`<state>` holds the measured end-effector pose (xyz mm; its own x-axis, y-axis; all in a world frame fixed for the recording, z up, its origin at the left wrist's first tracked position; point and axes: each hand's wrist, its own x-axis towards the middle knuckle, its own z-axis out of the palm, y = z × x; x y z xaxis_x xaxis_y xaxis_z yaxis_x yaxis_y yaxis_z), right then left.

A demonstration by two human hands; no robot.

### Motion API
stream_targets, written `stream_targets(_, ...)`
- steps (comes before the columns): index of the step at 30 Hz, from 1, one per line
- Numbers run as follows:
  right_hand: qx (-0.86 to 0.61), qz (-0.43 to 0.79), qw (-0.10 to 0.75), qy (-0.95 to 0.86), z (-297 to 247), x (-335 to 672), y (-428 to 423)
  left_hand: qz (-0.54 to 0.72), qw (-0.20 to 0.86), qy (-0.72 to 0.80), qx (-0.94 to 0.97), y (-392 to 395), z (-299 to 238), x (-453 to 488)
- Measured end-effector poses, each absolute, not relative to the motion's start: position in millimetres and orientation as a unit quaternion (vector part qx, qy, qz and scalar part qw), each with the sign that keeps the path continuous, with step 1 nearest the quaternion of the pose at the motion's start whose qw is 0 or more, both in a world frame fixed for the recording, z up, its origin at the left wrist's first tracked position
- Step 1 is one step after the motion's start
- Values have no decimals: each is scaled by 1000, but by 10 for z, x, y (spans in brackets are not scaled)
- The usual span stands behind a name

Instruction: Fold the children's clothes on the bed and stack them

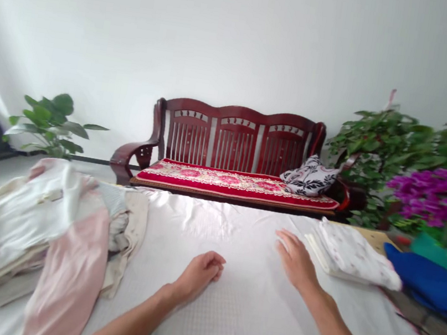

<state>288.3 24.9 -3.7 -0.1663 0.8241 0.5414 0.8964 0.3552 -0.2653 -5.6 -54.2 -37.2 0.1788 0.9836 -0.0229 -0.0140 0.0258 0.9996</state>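
On my feed, the left hand (204,271) is over the white-covered worktop (233,326), its fingers curled, how tightly I cannot tell, while the right hand (294,256) has its fingers released, near the folded cloths (357,256) towards 3 o'clock. Towards 9 o'clock I see a loose heap of clothes (36,226); I judge 1 small stack folded and most pieces left unfolded.

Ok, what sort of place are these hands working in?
Probably a living room or similar sitting area: beyond the covered work surface stands a dark red wooden bench with a patterned cushion on it, and there is a leafy plant by the wall.
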Motion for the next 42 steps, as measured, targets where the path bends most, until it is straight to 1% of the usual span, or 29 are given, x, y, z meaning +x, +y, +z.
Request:
stream_targets(3,-524,1,293,-800,-468,2362,41,377,454,499,634,-743,-237,-284)
stream_targets(5,-518,-6,283,-807,-668,2141,-60,367,365,528,673,-881,-110,-518)
stream_targets(7,-518,-35,270,-811,-773,2030,-120,390,275,559,679,-1014,29,-823)
stream_targets(11,-510,-62,258,-818,-794,2015,-146,445,34,654,611,-1271,298,-1545)
stream_targets(13,-507,-64,259,-820,-777,2031,-141,423,-83,726,536,-1394,391,-1850)
stream_targets(15,-507,-65,260,-819,-767,2033,-141,377,-149,789,461,-1500,428,-2060)
stream_targets(17,-509,-65,258,-819,-766,2023,-144,342,-158,834,402,-1583,405,-2176)
stream_targets(21,-514,-69,254,-817,-766,2004,-152,351,-99,861,355,-1674,278,-2280)
stream_targets(24,-516,-73,252,-816,-754,1997,-160,386,-64,845,364,-1696,240,-2364)
stream_targets(26,-518,-74,253,-813,-743,1988,-169,411,-73,829,372,-1683,272,-2418)
stream_targets(28,-520,-75,255,-812,-734,1977,-178,447,-84,808,375,-1638,345,-2437)
stream_targets(32,-525,-70,257,-808,-721,1959,-191,554,-48,742,374,-1474,569,-2319)
stream_targets(33,-527,-66,258,-807,-716,1958,-193,564,-50,735,373,-1435,630,-2270)
stream_targets(35,-529,-57,257,-807,-703,1964,-198,528,-58,749,395,-1384,743,-2179)
stream_targets(40,-523,-37,259,-811,-686,1989,-202,247,-8,795,554,-1481,912,-2095)
stream_targets(42,-524,-33,262,-810,-693,1995,-196,181,-24,806,564,-1572,967,-2121)
